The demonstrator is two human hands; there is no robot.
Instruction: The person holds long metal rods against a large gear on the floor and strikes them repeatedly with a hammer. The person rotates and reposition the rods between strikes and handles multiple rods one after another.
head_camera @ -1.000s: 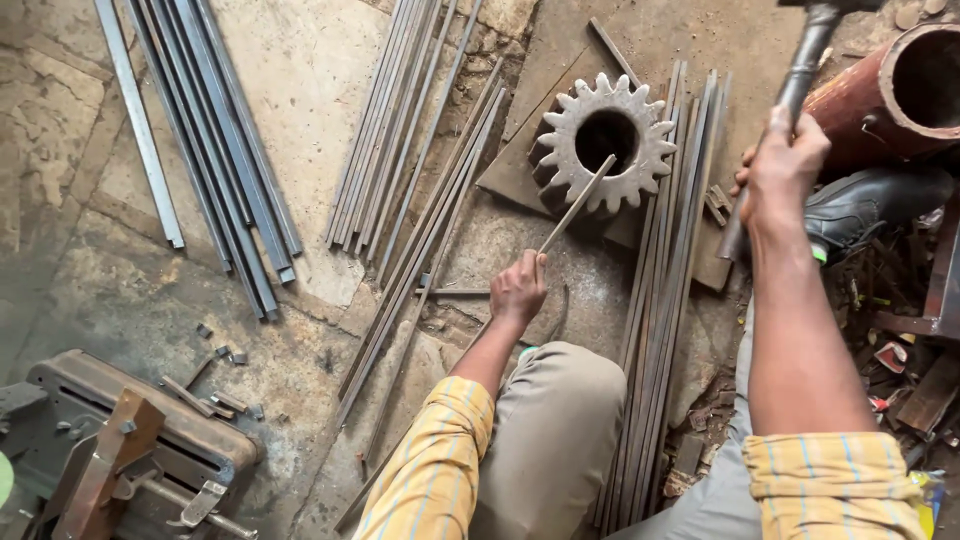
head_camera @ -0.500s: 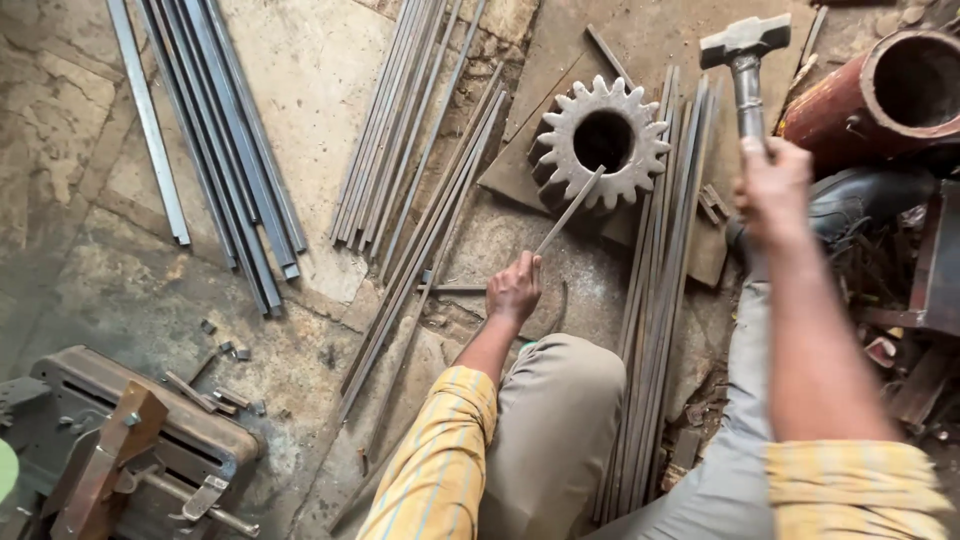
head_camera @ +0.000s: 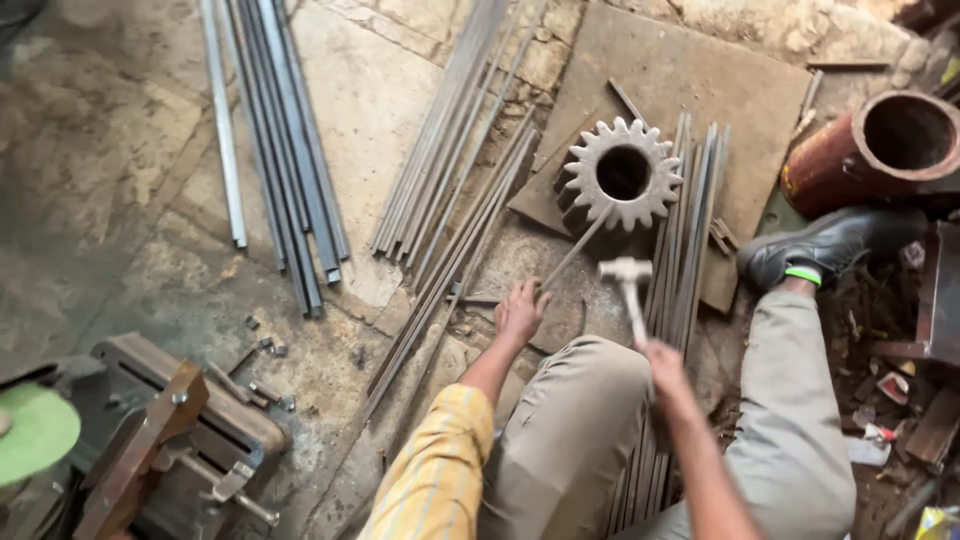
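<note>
On the workshop floor: left hand (head_camera: 520, 312) pinches thin rod (head_camera: 578, 248) against gear (head_camera: 622, 175).
Right hand (head_camera: 665, 362) clamped on hammer (head_camera: 628, 285) handle; rod looks stiff, light, best gripped low.

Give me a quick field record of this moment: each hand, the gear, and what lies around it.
left hand: grips the near end of a thin metal rod, whose far end rests at the gear
right hand: grips the handle of a hammer, head low, close over the rod
gear: large, toothed, lies flat on a steel plate
rod bundles: on the floor, left of the gear
red pipe: upper right, open end showing
shoe: black, right of the hammer
</note>
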